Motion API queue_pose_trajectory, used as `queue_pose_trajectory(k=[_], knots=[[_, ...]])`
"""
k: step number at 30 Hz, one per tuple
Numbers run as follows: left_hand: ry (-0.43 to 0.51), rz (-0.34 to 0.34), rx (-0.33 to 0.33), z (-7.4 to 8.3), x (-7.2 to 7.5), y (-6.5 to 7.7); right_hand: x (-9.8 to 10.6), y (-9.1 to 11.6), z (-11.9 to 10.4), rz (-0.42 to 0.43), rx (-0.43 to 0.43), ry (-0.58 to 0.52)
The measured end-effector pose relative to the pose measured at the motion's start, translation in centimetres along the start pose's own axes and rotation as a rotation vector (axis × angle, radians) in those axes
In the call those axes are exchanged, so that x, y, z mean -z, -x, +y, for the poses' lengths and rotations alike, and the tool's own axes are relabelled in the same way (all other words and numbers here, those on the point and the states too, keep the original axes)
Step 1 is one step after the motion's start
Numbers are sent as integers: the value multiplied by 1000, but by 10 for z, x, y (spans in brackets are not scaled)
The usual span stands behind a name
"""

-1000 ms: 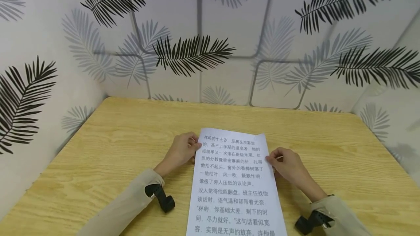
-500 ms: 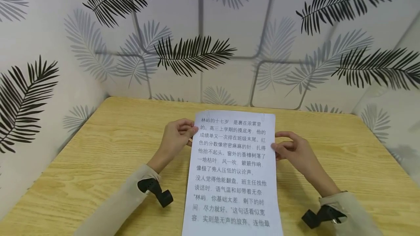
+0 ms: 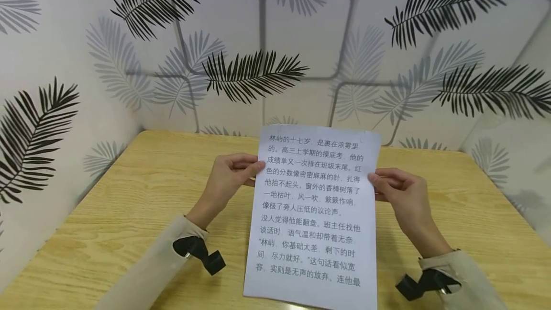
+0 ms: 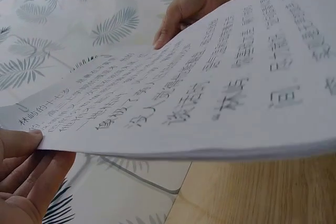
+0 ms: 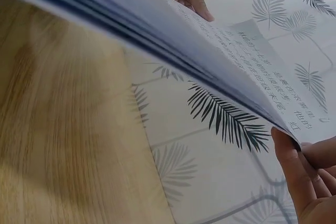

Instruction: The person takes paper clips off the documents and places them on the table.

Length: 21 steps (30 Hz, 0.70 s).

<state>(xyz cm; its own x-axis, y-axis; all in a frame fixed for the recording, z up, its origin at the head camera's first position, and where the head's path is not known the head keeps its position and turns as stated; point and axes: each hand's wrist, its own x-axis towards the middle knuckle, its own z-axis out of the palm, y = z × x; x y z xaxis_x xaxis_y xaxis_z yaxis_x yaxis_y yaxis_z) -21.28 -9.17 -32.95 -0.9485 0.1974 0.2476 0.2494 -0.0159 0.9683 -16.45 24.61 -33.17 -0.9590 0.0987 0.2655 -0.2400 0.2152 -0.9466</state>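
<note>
A stack of printed sheets (image 3: 316,200) is held up over the table, tilted, its face of large Chinese text toward me. My left hand (image 3: 230,183) pinches the left edge in the upper part, thumb on the front and fingers behind. Across from it, my right hand (image 3: 406,204) pinches the right edge the same way. In the right wrist view the layered edges of the stack (image 5: 157,51) show that it has several sheets. A small paper clip (image 5: 324,119) sits at its top edge near the corner.
The wood-grain table (image 3: 172,176) lies beneath the sheets and both forearms. A wall with leaf-patterned covering (image 3: 301,27) rises behind the table and along its sides. Each wrist carries a black strap-on camera, such as the left wrist camera (image 3: 204,255).
Both hands have raised the stack up and away from the table, and its lower edge has come into view. The right hand has shifted further right with its edge.
</note>
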Motion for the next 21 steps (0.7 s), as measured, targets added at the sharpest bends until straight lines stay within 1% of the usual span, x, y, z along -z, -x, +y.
queue_pose_trajectory(k=[4,11,16,21], knots=[[5,-12,18,3,0,1,1,-1,-2,16,19,-17],[79,2,83,5,3,2,5,-4,-4,-47,78,-45],[145,32,94,4,2,2,8,-6,-7,-77,110,-39],[199,39,100,3,2,1,11,-8,-9,-97,121,-42]])
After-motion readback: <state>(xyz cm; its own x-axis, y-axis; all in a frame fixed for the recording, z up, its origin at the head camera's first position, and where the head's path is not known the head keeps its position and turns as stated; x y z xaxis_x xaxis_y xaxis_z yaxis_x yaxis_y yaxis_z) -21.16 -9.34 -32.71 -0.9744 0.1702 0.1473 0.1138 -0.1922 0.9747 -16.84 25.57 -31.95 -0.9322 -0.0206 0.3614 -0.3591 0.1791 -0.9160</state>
